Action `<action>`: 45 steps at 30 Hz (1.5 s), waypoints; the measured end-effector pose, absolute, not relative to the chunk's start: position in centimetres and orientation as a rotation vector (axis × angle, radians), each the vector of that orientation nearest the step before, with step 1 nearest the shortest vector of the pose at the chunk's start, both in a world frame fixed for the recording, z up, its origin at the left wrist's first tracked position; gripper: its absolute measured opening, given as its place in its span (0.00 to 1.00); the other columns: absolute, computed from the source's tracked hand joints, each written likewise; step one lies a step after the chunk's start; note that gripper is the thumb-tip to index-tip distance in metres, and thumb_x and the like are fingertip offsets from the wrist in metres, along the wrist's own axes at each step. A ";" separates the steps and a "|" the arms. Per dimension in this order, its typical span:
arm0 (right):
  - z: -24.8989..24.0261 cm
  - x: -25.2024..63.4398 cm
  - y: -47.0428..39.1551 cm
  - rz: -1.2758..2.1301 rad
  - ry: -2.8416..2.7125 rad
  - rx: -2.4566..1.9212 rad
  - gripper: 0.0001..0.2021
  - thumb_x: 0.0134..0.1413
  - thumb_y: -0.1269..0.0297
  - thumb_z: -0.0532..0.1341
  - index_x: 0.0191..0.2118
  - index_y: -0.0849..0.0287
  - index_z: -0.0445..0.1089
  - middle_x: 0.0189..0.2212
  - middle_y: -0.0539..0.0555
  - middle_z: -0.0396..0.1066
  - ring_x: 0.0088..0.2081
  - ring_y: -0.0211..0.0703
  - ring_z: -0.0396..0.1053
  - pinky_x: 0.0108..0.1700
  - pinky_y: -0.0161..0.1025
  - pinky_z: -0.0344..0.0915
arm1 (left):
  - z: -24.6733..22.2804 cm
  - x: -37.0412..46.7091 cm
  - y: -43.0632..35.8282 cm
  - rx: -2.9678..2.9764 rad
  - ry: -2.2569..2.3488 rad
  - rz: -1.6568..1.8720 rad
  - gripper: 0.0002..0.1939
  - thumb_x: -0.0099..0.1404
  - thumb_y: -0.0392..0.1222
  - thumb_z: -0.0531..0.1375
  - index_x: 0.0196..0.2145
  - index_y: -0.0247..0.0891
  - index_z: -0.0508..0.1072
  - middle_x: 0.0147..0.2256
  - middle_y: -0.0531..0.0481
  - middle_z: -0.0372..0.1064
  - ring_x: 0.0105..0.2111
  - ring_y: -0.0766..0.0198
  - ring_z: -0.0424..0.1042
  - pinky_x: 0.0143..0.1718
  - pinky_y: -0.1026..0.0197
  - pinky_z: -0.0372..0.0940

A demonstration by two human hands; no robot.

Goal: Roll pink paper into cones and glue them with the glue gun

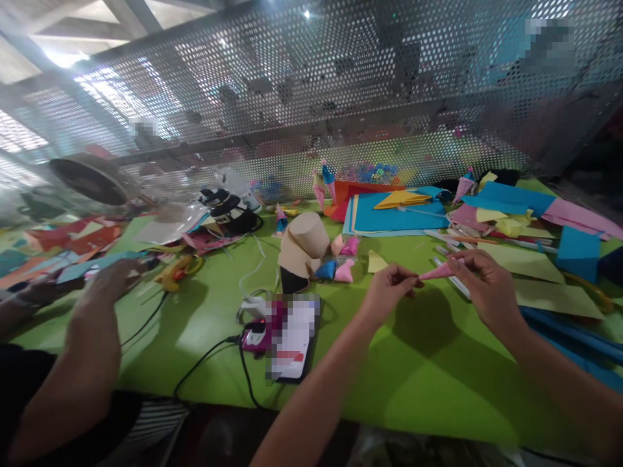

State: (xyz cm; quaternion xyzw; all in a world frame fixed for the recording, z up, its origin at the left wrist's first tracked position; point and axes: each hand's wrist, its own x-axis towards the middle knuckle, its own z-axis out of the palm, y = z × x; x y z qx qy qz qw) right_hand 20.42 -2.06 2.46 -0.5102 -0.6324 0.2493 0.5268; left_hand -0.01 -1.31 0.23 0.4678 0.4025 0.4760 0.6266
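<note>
A small pink paper cone (437, 271) is stretched between my two hands above the green table (389, 395). My left hand (393, 285) pinches its narrow tip. My right hand (484, 285) grips the wider end between thumb and fingers. Under the cone lies a white pen-like stick (460, 287), partly covered. Just left of my left hand is a yellow paper scrap (376, 262). Small pink (344, 271) and blue (325, 270) folded pieces sit beside a beige paper roll (306, 237).
A phone (294, 337) lies beside a magenta power strip (263, 334) with black cables. A yellow glue gun (178, 272) rests farther left, near another person's arms (92, 331). Coloured paper sheets (396, 214) are stacked behind, below a perforated metal panel (311, 84).
</note>
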 end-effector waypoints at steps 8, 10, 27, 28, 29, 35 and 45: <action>2.9 20.3 -2.2 0.520 -1.586 -1.157 0.10 0.64 0.54 0.63 0.33 0.48 0.78 0.39 0.54 0.73 0.46 0.53 0.72 0.51 0.52 0.67 | 0.5 -0.7 -1.3 1.129 0.909 0.961 0.14 0.67 0.49 0.64 0.38 0.33 0.74 0.35 0.44 0.77 0.33 0.65 0.76 0.37 0.61 0.71; 2.9 20.2 -2.3 0.501 -1.628 -1.133 0.09 0.64 0.54 0.63 0.33 0.48 0.78 0.39 0.55 0.73 0.46 0.54 0.72 0.51 0.53 0.68 | 0.8 -0.9 -1.4 1.211 0.894 0.905 0.19 0.71 0.54 0.58 0.43 0.34 0.75 0.39 0.42 0.76 0.33 0.65 0.76 0.39 0.61 0.71; 2.4 19.8 -2.5 0.509 -1.752 -0.976 0.09 0.66 0.62 0.63 0.35 0.48 0.80 0.41 0.53 0.73 0.47 0.49 0.72 0.47 0.46 0.69 | 2.1 0.3 -3.2 1.623 0.928 0.690 0.29 0.76 0.62 0.47 0.56 0.36 0.71 0.55 0.40 0.73 0.53 0.56 0.71 0.53 0.57 0.64; 2.4 19.8 -2.5 0.502 -1.752 -0.977 0.09 0.66 0.62 0.63 0.35 0.48 0.80 0.41 0.53 0.73 0.47 0.49 0.73 0.47 0.46 0.68 | 2.2 0.3 -3.2 1.630 0.944 0.676 0.29 0.76 0.62 0.47 0.55 0.36 0.72 0.55 0.40 0.73 0.53 0.56 0.71 0.53 0.57 0.64; 2.3 19.8 -2.5 0.499 -1.750 -0.981 0.09 0.66 0.62 0.63 0.35 0.49 0.80 0.41 0.53 0.73 0.47 0.49 0.73 0.47 0.46 0.68 | 2.4 0.4 -3.3 1.639 0.960 0.664 0.30 0.76 0.62 0.46 0.54 0.35 0.72 0.54 0.40 0.73 0.52 0.56 0.71 0.53 0.57 0.64; 2.1 19.8 -2.5 0.522 -1.735 -1.001 0.10 0.67 0.62 0.61 0.35 0.48 0.79 0.42 0.53 0.73 0.48 0.50 0.73 0.48 0.47 0.68 | 2.3 0.5 -3.1 1.700 0.974 0.657 0.27 0.76 0.60 0.45 0.51 0.36 0.72 0.52 0.42 0.74 0.50 0.57 0.72 0.51 0.58 0.64; 2.1 19.9 -2.3 0.473 -1.769 -1.028 0.06 0.60 0.57 0.68 0.34 0.51 0.74 0.44 0.54 0.73 0.48 0.53 0.72 0.45 0.48 0.69 | 1.8 0.5 -2.9 1.950 1.236 0.676 0.17 0.77 0.54 0.47 0.38 0.40 0.64 0.34 0.51 0.67 0.33 0.63 0.64 0.33 0.62 0.55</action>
